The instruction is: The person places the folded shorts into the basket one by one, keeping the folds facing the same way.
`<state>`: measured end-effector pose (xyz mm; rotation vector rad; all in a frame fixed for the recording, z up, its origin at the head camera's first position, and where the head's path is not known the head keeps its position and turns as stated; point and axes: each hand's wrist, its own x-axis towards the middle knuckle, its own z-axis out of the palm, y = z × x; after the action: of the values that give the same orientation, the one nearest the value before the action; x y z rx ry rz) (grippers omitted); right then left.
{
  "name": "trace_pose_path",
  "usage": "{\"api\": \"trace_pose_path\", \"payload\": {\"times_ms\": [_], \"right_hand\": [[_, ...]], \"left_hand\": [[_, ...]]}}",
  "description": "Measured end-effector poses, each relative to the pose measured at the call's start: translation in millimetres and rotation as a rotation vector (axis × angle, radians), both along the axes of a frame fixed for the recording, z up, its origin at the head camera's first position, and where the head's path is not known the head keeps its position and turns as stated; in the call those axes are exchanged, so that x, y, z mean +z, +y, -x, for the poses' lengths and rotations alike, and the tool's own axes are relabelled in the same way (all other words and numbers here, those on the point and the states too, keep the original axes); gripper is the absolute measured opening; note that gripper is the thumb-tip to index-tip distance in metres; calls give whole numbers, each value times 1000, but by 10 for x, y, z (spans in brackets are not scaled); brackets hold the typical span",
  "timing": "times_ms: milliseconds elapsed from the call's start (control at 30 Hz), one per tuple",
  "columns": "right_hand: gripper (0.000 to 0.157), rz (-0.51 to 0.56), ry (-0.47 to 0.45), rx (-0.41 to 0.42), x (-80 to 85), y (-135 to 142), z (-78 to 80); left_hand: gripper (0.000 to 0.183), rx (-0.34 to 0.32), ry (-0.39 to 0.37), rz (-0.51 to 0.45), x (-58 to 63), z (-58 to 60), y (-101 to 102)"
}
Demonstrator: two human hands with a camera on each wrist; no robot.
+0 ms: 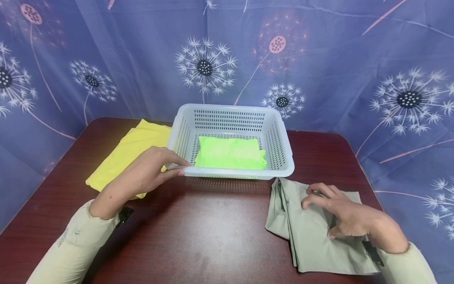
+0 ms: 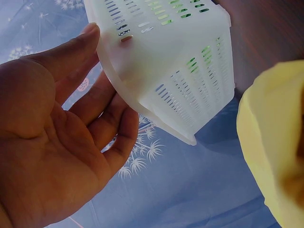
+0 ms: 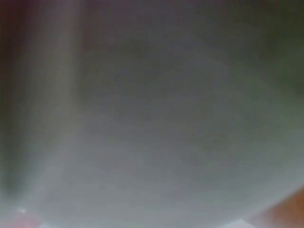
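My left hand (image 1: pixel 150 169) pinches the rim of a white plastic basket (image 1: pixel 230 172) at its near left corner. In the left wrist view, the thumb and fingers (image 2: pixel 127 130) meet the basket's rim from either side. A folded bright green cloth (image 1: pixel 228 153) lies on the basket floor. On the right, my right hand (image 1: pixel 345 213) rests over a folded grey-green cloth (image 1: pixel 312 244), its fingers spread and loosely bent. The right wrist view is a close blur of grey-green fabric (image 3: pixel 156 142).
A yellow cloth (image 1: pixel 124 154) lies left of the basket, partly behind my left hand and forearm. All of this stands on a dark red wooden table (image 1: pixel 213 228). A blue curtain (image 1: pixel 142 51) with dandelion prints hangs around the table's far edge and sides.
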<state>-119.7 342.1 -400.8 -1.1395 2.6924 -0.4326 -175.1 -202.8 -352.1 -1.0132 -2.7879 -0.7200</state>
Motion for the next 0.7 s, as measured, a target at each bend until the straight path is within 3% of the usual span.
{"api": "trace_pose_path", "payload": {"times_ms": [267,700], "right_hand": [[105,17,55,53,-18,-50,-16],[101,9,8,36,-12,-128,-60]], "left_hand": [[26,8,-15,1,4,1,6],[26,8,-15,0,0,5,7]]}}
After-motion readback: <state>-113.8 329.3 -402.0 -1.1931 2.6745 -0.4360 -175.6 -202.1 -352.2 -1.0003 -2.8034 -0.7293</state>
